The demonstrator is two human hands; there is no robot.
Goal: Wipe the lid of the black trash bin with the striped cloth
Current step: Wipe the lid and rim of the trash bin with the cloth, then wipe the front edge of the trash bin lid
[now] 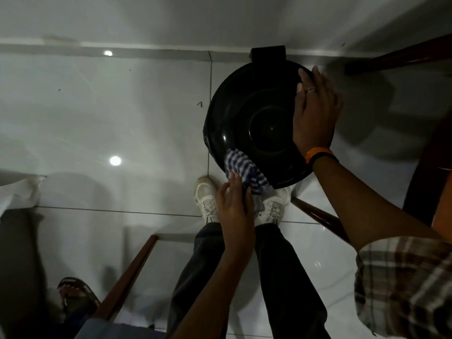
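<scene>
The black trash bin's round glossy lid [247, 123] fills the upper middle of the head view, its hinge block against the wall. My right hand [314, 111] lies flat on the lid's right side, fingers spread, a ring on one finger and orange and black bands at the wrist. My left hand [234, 206] holds the blue-and-white striped cloth [244, 171] against the lid's near-left rim; part of the cloth hangs below the edge over my shoes.
My white shoes [208, 199] stand on the glossy white tiled floor [97, 118] just in front of the bin. Dark wooden furniture legs [396, 57] lie to the right, and a wooden rail [132, 272] at lower left. Another person's sandalled foot [78, 297] is at bottom left.
</scene>
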